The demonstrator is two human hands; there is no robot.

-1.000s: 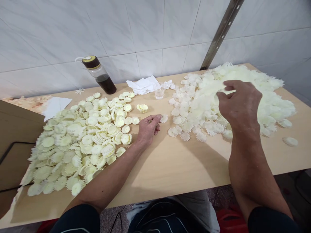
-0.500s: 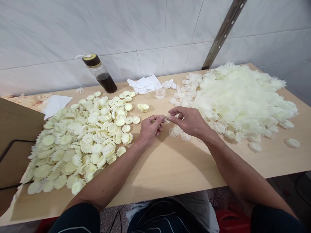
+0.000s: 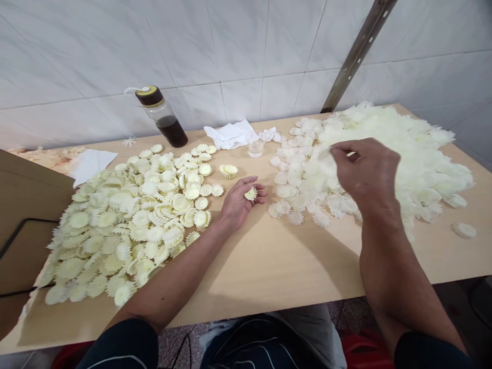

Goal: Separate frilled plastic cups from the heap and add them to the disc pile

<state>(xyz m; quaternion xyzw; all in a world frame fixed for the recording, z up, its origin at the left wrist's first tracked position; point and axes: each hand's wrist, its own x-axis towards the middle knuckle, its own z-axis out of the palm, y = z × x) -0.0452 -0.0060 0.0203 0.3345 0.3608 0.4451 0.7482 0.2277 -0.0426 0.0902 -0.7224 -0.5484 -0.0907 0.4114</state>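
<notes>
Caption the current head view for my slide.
A pale-yellow saw-edged disc lies in the open left hand; the right hand hovers by a heap of whitish saw-edged discs.

pale-yellow toothed disc (image 3: 250, 193): small, dark dot at centre, lies in your left hand (image 3: 236, 205), mid-frame | heap of whitish frilled pieces (image 3: 426, 154): loose, overlapping, spread before you at upper right of frame

On the table (image 3: 269, 271), tissues (image 3: 230, 136) lie behind the cup (image 3: 255, 149), a bottle (image 3: 171, 129) stands to its left, one petal-disc heap (image 3: 128, 220) front-left, another heap (image 3: 392, 146) right; before it, a petal disc (image 3: 251, 193) sits in the left hand (image 3: 235, 206).
</notes>
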